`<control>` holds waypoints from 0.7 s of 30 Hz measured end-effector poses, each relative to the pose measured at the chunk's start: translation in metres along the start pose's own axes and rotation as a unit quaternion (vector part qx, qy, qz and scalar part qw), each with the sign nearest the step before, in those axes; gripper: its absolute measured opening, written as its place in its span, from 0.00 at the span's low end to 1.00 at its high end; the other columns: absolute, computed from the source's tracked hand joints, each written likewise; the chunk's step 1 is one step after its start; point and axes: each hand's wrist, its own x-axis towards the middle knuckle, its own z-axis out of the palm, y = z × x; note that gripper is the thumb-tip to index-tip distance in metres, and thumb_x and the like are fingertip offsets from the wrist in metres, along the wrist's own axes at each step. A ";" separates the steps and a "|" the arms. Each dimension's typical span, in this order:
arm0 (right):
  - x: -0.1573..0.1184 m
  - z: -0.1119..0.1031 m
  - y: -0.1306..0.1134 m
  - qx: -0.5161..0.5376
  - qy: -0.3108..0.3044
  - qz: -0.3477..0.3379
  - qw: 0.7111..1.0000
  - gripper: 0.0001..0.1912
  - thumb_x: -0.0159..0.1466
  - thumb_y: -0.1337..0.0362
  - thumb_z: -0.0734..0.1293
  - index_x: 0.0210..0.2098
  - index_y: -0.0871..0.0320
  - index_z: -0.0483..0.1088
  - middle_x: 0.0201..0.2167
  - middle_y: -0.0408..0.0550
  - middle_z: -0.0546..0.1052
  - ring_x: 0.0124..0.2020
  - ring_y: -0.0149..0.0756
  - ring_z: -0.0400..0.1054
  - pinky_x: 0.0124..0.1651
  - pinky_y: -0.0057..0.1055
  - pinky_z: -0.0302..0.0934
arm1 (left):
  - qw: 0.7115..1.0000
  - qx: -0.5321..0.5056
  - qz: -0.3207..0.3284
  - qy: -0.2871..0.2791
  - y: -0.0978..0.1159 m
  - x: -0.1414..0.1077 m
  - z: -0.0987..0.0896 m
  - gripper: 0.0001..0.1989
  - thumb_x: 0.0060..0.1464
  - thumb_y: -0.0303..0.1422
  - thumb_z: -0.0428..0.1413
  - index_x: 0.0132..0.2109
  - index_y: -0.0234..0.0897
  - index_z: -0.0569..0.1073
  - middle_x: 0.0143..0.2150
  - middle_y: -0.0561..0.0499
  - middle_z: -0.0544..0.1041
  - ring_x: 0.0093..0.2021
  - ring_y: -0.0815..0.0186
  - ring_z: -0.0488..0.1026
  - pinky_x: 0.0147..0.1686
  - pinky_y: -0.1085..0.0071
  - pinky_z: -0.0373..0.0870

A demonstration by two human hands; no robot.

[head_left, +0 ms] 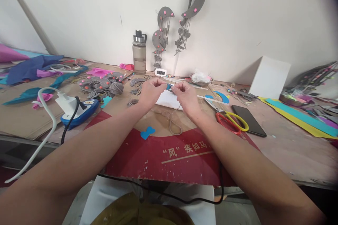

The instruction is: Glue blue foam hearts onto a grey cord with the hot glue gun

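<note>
Over the middle of the table, my left hand (151,93) pinches a small blue cut-out piece (168,86) between thumb and finger. Close beside it, my right hand (186,97) is closed in a pinch at a thin grey string (171,123), which hangs below in a loop onto the board. The fingertips partly hide both the piece and the string's end. Beneath the hands lies a white sheet (169,100). A blue cloud-shaped cut-out (147,132) rests on the red and brown cardboard (158,161) nearer to me.
Scissors (229,121) with red and yellow handles lie right, against a black phone (249,120). A blue power strip (81,114) with a white plug sits left. Behind stand a bottle (139,54) and a small clock (160,72). Grey moon hangings (196,0) hang on the wall.
</note>
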 end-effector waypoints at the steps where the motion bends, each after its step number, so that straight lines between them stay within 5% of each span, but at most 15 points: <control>1: 0.000 0.000 -0.001 -0.007 0.003 0.001 1.000 0.10 0.57 0.56 0.66 0.29 0.57 0.67 0.24 0.40 0.68 0.25 0.29 0.58 0.28 0.27 0.55 | 1.000 -0.006 -0.005 -0.004 -0.001 0.000 0.000 0.03 0.43 0.28 0.59 0.24 0.36 0.74 0.23 0.53 0.72 0.25 0.71 0.64 0.27 0.72 0.58; 15: -0.001 -0.005 -0.006 -0.048 0.051 -0.002 0.998 0.09 0.56 0.58 0.67 0.26 0.57 0.66 0.22 0.38 0.67 0.25 0.28 0.58 0.31 0.28 0.54 | 0.989 -0.128 -0.048 -0.062 -0.009 0.002 0.005 0.05 0.42 0.29 0.60 0.23 0.35 0.71 0.22 0.54 0.69 0.24 0.74 0.62 0.25 0.74 0.58; 21: 0.001 -0.006 -0.003 0.000 0.013 0.011 1.000 0.10 0.56 0.57 0.66 0.32 0.57 0.71 0.19 0.36 0.64 0.21 0.27 0.53 0.26 0.27 0.48 | 0.974 -0.177 -0.086 -0.112 -0.009 0.003 0.005 0.05 0.42 0.29 0.61 0.23 0.34 0.71 0.23 0.54 0.69 0.23 0.75 0.63 0.25 0.75 0.59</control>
